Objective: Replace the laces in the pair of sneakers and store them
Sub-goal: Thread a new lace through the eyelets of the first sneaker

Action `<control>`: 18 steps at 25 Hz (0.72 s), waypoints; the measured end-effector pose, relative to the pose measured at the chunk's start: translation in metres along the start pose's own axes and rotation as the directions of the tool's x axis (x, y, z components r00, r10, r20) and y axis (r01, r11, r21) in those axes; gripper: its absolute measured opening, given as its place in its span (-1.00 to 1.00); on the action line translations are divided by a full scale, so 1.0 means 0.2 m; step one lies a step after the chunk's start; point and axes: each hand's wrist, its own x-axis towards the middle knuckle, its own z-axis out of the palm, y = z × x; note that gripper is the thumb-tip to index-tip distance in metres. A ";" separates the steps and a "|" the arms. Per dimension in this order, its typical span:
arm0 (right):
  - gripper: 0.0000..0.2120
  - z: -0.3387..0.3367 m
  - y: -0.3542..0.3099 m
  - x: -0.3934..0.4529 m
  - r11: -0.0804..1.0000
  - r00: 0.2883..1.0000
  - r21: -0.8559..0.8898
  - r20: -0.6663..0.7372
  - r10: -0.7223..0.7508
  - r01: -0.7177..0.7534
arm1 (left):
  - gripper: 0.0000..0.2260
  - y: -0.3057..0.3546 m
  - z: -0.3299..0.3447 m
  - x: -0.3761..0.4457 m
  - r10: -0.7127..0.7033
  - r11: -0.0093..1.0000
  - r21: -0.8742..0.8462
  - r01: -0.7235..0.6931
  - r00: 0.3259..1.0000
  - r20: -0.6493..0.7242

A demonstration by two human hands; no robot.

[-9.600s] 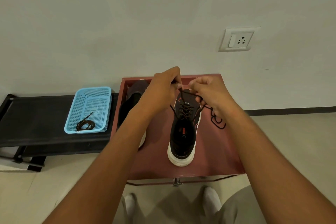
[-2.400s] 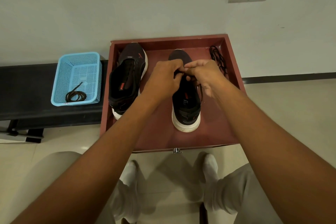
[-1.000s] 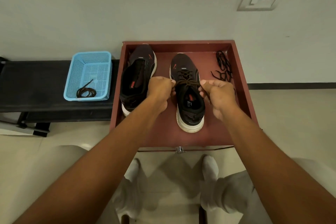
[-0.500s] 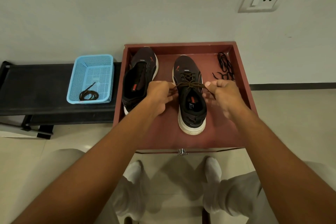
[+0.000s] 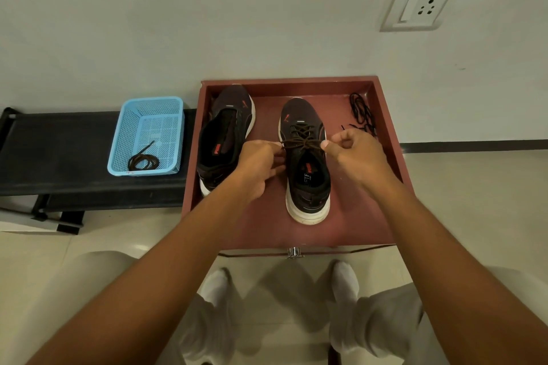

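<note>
Two black sneakers stand in a red-brown drawer tray [image 5: 353, 225]. The right sneaker [image 5: 307, 181] carries a brown lace [image 5: 301, 139] threaded through its eyelets. My left hand [image 5: 259, 163] pinches the lace's left loop beside the shoe. My right hand [image 5: 354, 154] pinches the right loop on the other side, and the lace is stretched between them. The left sneaker [image 5: 225, 133] has no lace and leans toward the tray's left wall. A loose black lace [image 5: 361, 112] lies in the tray's far right corner.
A blue plastic basket [image 5: 148, 139] with a coiled brown lace [image 5: 142, 161] sits on a low black bench [image 5: 59, 154] to the left. A wall with a socket plate [image 5: 418, 6] stands behind the tray. My knees and white socks [image 5: 344, 278] are below it.
Earlier both hands worked close together over the right sneaker's tongue. They have since drawn apart sideways, pulling the lace loops out tight on either side of the shoe.
</note>
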 end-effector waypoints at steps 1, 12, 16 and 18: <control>-0.68 -0.02 -0.02 -0.02 0.997 0.999 -0.076 0.033 -0.020 0.022 | -0.88 -0.02 0.00 -0.02 0.010 0.999 0.050 -0.011 1.000 0.020; -0.84 0.03 -0.06 -0.05 0.919 0.987 -0.365 0.113 -0.116 0.150 | -0.77 -0.11 0.00 -0.04 0.179 0.955 0.213 -0.207 0.974 0.142; -0.88 0.01 -0.05 -0.03 0.885 0.988 -0.440 0.069 -0.138 0.154 | -0.78 -0.13 0.07 -0.03 0.190 0.953 0.208 -0.218 0.971 0.147; -0.86 -0.02 -0.04 -0.03 0.883 0.991 -0.450 0.044 -0.127 0.134 | -0.78 -0.14 0.12 -0.03 0.196 0.951 0.211 -0.227 0.968 0.158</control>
